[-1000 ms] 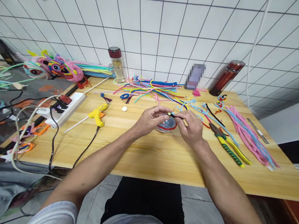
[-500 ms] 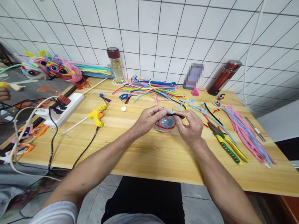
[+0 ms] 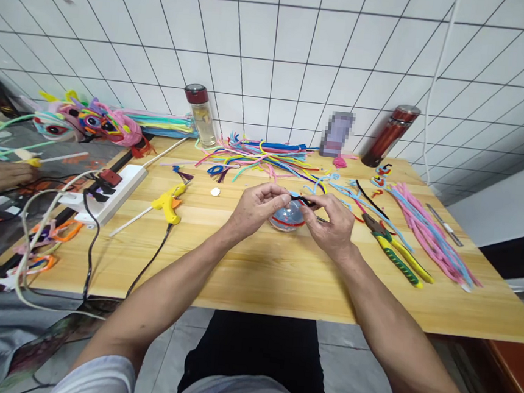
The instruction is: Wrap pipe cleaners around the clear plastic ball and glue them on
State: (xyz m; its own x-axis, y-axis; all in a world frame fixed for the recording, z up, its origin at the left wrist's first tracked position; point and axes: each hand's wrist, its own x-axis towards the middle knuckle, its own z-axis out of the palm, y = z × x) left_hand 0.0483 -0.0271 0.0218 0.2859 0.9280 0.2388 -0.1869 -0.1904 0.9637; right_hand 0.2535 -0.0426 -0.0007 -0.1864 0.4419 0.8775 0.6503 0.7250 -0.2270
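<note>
Between my two hands runs a short black pipe cleaner [image 3: 302,200], slightly bent. My left hand [image 3: 259,207] pinches one end between thumb and fingers. The other end is pinched by my right hand [image 3: 332,222], its fingers curled in. Just below and behind the fingertips, a clear round plastic piece [image 3: 287,218] with a red band round it rests on the wooden table; the hands partly hide it. Light blue fuzzy stems [image 3: 331,184] lie beyond my right hand.
Pliers [image 3: 395,251] and pink pipe cleaners [image 3: 428,235] lie to the right. A yellow glue gun [image 3: 168,203] and a power strip [image 3: 110,195] with cords are on the left. Bottles [image 3: 200,114] stand at the back. A co-worker's hand [image 3: 4,179] is at far left.
The black pipe cleaner has bent a little between my fingers, and my right fingers have shifted slightly. At far left the co-worker's hand has moved lower and to the right, now at a yellow-tipped stick.
</note>
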